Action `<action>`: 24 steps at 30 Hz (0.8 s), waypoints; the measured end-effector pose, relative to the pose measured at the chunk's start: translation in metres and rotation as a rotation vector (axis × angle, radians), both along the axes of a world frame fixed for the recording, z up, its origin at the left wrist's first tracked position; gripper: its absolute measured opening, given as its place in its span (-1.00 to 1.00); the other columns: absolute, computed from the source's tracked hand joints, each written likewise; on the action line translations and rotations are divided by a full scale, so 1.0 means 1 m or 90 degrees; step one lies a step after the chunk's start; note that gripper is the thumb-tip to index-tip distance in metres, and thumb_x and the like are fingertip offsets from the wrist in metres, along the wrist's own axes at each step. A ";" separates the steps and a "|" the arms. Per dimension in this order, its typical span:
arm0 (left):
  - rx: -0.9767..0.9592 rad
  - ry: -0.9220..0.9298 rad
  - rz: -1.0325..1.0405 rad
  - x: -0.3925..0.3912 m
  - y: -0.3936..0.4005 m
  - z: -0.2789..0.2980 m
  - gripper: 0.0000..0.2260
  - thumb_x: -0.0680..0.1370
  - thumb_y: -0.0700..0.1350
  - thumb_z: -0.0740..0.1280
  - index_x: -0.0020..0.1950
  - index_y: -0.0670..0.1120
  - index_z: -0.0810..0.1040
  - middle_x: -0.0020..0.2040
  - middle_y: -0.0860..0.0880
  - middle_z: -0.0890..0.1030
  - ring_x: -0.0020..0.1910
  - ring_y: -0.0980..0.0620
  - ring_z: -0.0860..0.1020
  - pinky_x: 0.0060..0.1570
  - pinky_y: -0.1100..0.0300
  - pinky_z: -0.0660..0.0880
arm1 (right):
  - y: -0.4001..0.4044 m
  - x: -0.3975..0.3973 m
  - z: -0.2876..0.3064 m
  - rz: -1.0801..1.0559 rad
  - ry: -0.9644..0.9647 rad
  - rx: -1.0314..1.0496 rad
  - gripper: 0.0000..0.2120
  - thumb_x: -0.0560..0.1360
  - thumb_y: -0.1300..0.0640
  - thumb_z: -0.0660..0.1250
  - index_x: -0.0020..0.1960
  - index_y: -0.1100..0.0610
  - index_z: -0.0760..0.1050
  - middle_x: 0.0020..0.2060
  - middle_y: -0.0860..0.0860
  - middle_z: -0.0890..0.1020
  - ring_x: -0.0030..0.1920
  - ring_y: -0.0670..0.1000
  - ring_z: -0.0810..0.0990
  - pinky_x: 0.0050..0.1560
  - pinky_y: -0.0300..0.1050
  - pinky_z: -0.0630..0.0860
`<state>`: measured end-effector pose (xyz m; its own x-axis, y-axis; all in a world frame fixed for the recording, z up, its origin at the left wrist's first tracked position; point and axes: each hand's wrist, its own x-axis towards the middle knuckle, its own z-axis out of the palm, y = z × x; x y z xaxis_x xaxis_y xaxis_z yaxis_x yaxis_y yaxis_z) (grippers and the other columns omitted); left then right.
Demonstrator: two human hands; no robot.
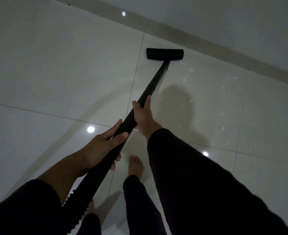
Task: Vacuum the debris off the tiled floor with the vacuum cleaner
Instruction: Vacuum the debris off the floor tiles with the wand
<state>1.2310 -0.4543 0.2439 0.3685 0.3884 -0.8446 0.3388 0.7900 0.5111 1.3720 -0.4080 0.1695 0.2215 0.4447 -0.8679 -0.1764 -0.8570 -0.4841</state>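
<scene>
A black vacuum wand [152,83] runs from the lower left up to a flat black floor head [164,54] resting on the glossy pale tiled floor [55,73]. My right hand [143,116] grips the wand at its middle. My left hand [102,146] is wrapped around it lower down, near the ribbed hose [75,211]. Small white bits of debris [189,72] lie scattered to the right of the head and wand, down to about [223,128].
A grey skirting strip [224,53] and a white wall [241,17] run diagonally just beyond the floor head. My bare foot [136,165] and dark trouser legs are below the hands. Ceiling lights reflect as bright spots [90,129] in the tiles.
</scene>
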 end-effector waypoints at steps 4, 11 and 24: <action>0.001 -0.001 0.010 0.025 0.020 0.009 -0.45 0.56 0.05 0.24 0.49 0.27 0.07 -0.35 -0.16 0.55 -0.55 0.05 0.51 -0.52 0.23 0.47 | 0.022 0.021 0.006 0.008 -0.012 -0.007 -0.30 0.59 0.00 0.19 0.53 -0.26 -0.19 0.14 0.04 0.43 0.12 0.14 0.52 0.11 0.18 0.56; 0.000 0.004 -0.008 0.055 0.035 0.039 -0.45 0.56 0.04 0.23 0.49 0.24 0.07 -0.33 -0.16 0.53 -0.55 0.07 0.51 -0.51 0.24 0.48 | 0.029 0.050 0.025 -0.025 -0.008 -0.009 -0.32 0.59 0.01 0.18 0.53 -0.25 -0.17 0.21 0.06 0.44 0.12 0.12 0.52 0.11 0.15 0.56; 0.004 -0.010 -0.088 0.113 0.062 0.051 -0.42 0.55 0.07 0.25 0.50 0.24 0.06 -0.27 -0.14 0.55 -0.47 0.04 0.53 -0.47 0.19 0.51 | 0.041 0.116 0.041 -0.097 -0.002 -0.004 -0.32 0.60 0.03 0.17 0.54 -0.25 -0.18 0.21 0.03 0.42 -0.10 0.01 0.51 -0.31 -0.08 0.48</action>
<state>1.3435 -0.3924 0.2946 0.4314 0.3384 -0.8363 0.4364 0.7331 0.5217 1.4876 -0.3671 0.2100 0.2884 0.3998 -0.8700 -0.3038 -0.8235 -0.4791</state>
